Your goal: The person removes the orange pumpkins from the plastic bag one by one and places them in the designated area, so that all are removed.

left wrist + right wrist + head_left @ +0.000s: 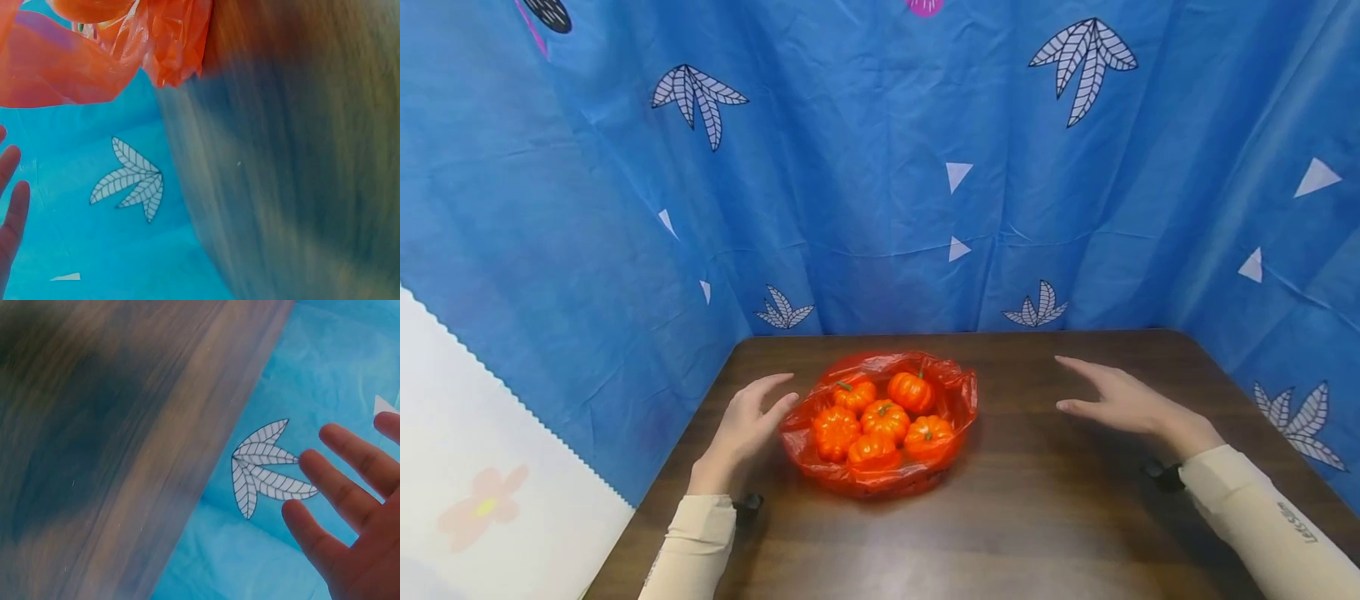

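Observation:
A red plastic bag (pixel 966 392) lines or wraps a round bowl-like shape on the table, its mouth spread wide. Several small orange pumpkins (pixel 884 421) with green stems lie inside. Just left of the bag is my left hand (pixel 747 425), fingers loosely bent and apart from it. In the left wrist view the bag's crinkled edge (pixel 178 37) shows at the top, fingertips at the left border. My right hand (pixel 1123 400) hovers over the table's right side, well away from the bag, with nothing in it. The right wrist view shows its spread fingers (pixel 344 487).
The dark wooden table (pixel 1015 525) has rounded far corners. A blue curtain (pixel 880 167) with leaf prints hangs behind and along both sides. At the lower left is a white cloth (pixel 490 450) with a flower print. Both wrists wear dark straps under beige sleeves.

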`<state>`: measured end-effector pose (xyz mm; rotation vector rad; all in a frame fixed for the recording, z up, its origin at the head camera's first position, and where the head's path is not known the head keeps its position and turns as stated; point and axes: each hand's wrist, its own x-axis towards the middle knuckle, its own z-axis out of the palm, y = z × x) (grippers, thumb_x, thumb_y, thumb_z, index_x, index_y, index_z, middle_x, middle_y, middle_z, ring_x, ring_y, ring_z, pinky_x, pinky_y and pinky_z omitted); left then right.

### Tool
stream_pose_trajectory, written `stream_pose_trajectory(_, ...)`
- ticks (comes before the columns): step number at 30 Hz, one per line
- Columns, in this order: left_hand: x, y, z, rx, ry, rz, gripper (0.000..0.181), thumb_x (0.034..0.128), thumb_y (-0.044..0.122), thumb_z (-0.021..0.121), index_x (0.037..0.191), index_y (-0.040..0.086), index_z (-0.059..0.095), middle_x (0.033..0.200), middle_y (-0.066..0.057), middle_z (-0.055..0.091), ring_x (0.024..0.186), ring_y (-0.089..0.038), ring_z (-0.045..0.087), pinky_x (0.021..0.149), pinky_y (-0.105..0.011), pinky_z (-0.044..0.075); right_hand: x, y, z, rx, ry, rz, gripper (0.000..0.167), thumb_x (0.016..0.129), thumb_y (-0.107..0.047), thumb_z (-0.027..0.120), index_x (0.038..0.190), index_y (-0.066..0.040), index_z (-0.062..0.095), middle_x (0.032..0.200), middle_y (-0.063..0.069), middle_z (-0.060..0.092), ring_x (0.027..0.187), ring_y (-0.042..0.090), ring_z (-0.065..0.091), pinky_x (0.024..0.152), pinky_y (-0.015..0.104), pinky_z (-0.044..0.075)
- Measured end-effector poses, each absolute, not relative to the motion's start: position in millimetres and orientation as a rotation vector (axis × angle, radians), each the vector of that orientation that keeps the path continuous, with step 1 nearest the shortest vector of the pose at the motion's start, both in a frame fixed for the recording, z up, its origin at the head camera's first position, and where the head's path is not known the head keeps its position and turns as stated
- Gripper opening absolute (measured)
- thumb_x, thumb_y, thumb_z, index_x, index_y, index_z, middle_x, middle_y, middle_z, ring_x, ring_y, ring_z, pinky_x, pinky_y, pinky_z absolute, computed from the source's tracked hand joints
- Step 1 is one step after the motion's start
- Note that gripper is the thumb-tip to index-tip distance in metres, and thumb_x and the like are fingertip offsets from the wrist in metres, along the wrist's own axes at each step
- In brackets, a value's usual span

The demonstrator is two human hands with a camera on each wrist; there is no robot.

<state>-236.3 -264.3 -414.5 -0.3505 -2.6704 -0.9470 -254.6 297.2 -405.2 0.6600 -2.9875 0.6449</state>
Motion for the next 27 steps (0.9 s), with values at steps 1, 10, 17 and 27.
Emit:
stream_pose_trajectory(1,-236.1,-263.9,-415.8,-0.342,-2.652,-0.994,0.050,0.0958,0.040,0.064,0.136,0.011,0.061,0.139,-0.016,0.061,0.130,-0.038,0.055,0.108,-0.060,0.044,-254.2,296.3,-405.3,0.661,-2.984,0.661,0.079,0.092,-0.049,0.066,0.151,-0.003,0.040,0.148,0.028,0.048,0.134,0.049,0.047,0.104,0.069,0.040)
stream_pose_trajectory(10,-229.1,-259.9,-427.3,-0.263,-2.524,-1.179,0.038,0.0961,0.028,0.066,0.128,0.008,0.066,0.131,-0.017,0.066,0.124,-0.038,0.059,0.106,-0.062,0.044,-254.3,290.7,-408.5,0.658,-2.951,0.743,0.071,0.093,-0.049,0.066,0.143,-0.001,0.050,0.136,0.025,0.060,0.127,0.046,0.054,0.102,0.067,0.044)
stream_pose_trajectory(17,-220.7,-255.7,-432.2,-0.201,-2.468,-1.234,0.034,0.0966,0.026,0.066,0.125,0.008,0.068,0.130,-0.017,0.067,0.124,-0.038,0.059,0.107,-0.061,0.043,-252.3,285.8,-407.9,0.653,-2.886,0.834,0.060,0.093,-0.042,0.069,0.136,-0.001,0.057,0.128,0.022,0.066,0.119,0.042,0.060,0.098,0.063,0.049)
stream_pose_trajectory(27,-214.6,-256.0,-445.8,-0.303,-2.379,-1.261,0.033,0.0890,0.010,0.074,0.121,0.003,0.070,0.122,-0.013,0.072,0.116,-0.031,0.064,0.105,-0.042,0.050,-249.0,276.5,-406.7,0.649,-2.794,0.944,0.050,0.092,-0.033,0.072,0.130,-0.002,0.061,0.123,0.019,0.069,0.114,0.038,0.065,0.095,0.059,0.052)
